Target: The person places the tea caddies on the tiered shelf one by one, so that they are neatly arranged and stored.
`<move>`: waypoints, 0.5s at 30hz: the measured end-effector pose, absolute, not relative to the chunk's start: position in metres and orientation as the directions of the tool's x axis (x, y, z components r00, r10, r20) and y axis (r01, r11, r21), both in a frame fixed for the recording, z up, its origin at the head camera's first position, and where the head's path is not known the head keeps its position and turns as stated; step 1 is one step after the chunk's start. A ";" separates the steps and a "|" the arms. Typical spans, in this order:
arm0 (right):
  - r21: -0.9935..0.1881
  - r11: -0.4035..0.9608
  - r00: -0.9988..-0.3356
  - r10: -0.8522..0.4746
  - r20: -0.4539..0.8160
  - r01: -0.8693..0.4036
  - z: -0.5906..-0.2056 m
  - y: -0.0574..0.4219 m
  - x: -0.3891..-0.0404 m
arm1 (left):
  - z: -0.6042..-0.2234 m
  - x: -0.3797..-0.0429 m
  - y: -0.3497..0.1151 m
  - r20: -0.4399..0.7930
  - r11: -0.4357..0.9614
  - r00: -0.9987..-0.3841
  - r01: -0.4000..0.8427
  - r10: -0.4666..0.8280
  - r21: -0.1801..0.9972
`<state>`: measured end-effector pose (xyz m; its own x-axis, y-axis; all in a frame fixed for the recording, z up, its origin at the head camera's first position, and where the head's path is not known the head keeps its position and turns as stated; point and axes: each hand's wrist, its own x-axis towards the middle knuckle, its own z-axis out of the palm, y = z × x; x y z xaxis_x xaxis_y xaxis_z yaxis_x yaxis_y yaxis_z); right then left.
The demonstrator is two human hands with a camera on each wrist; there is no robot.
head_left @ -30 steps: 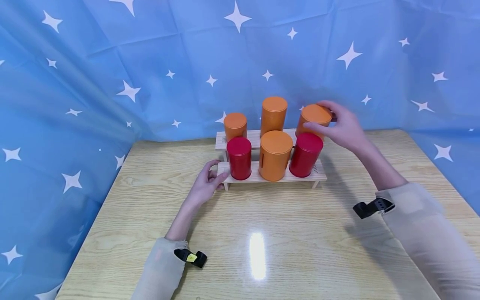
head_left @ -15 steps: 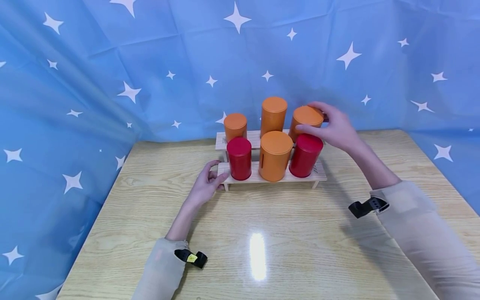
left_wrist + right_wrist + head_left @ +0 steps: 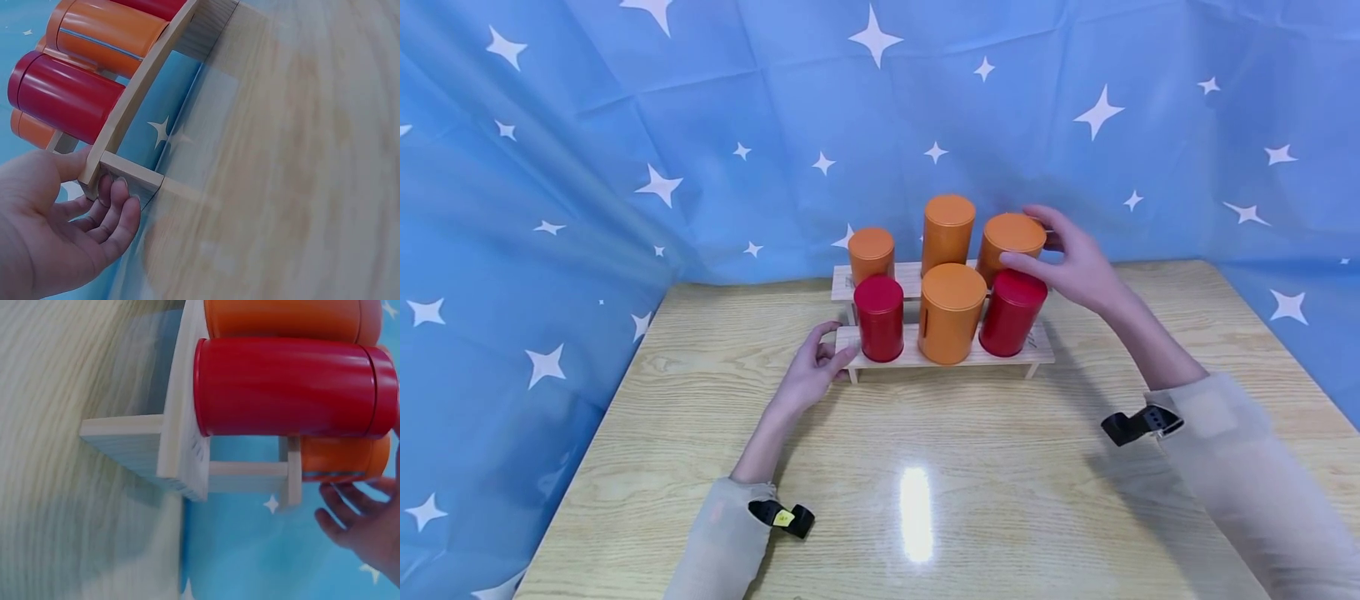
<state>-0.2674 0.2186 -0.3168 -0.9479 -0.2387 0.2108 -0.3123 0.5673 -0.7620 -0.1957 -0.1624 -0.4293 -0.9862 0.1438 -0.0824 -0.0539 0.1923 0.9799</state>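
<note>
In the head view, a two-tier wooden rack (image 3: 913, 355) carries upright canisters. Its front step holds a red canister (image 3: 880, 321), a large orange canister (image 3: 951, 317) and another red canister (image 3: 1011, 321). Behind them stand a short orange canister (image 3: 871, 250), a tall orange canister (image 3: 948, 229) and a wide orange canister (image 3: 1009, 237). My left hand (image 3: 808, 367) grips the rack's left end, thumb on the step and fingers curled beneath, as the left wrist view shows. My right hand (image 3: 1078, 262) curves loosely round the wide orange canister, thumb in front; its far side is hidden.
The rack stands on a wooden table (image 3: 820, 500) near its back edge. A blue star-printed cloth (image 3: 775, 83) hangs behind and to the left. Black straps (image 3: 782, 517) with wrist cameras are worn over both sleeves.
The wide orange canister has moved left along the rear step. My right hand went left with it, then shifted slightly right. The left hand stays in place.
</note>
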 end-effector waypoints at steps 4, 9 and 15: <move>-0.774 0.551 -0.948 -0.231 0.218 -0.312 -0.324 0.225 -0.264 | -0.431 -0.196 -0.166 -0.078 0.225 -0.988 -0.047 0.131 0.973; -0.791 0.526 -0.948 -0.227 0.225 -0.313 -0.336 0.233 -0.259 | -0.429 -0.193 -0.170 -0.067 0.264 -0.990 -0.032 0.124 0.964; -0.813 0.492 -0.949 -0.208 0.238 -0.311 -0.345 0.245 -0.252 | -0.418 -0.187 -0.173 -0.049 0.297 -0.993 -0.015 0.108 0.955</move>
